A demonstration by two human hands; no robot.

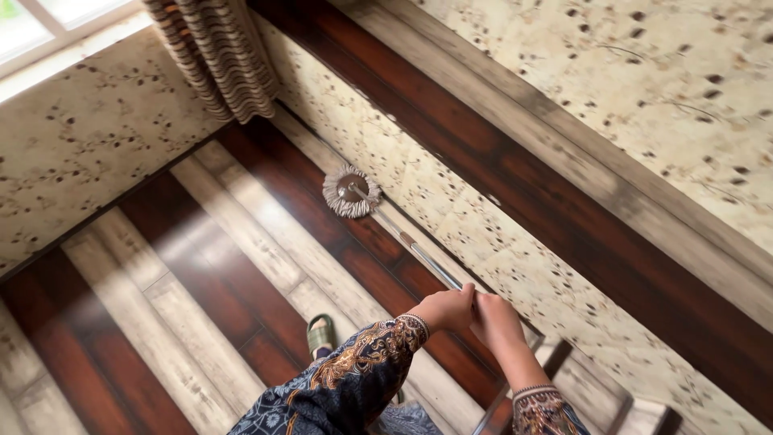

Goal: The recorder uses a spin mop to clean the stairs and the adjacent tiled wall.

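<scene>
- Both of your hands grip the mop handle (427, 259), close together at its upper end.
- Your left hand (445, 308) is curled shut around the handle, knuckles up, just ahead of the other hand.
- Your right hand (497, 320) is also closed on the handle, touching the left hand from behind.
- You hold the handle so it slants away from you, running up and to the left down to the floor.
- Your mop head (352, 192), a round one with pale fringed strands, lies flat on the floor (201, 266) right at the foot of the wall (515, 242).
- It sits on a dark plank, just beside a light strip along the wall's base.
- Light and dark wood-look boards alternate in stripes across that floor.
- Speckled cream panels cover the wall, crossed by a dark wooden band (564, 209).
- One striped curtain (217, 56) hangs at the upper left, well beyond the mop head, next to a window (40, 28).
- Your sleeves (354, 374) are dark with an orange and cream pattern.
- Your foot in a green sandal (321, 333) stands on the floor just below the left forearm.
</scene>
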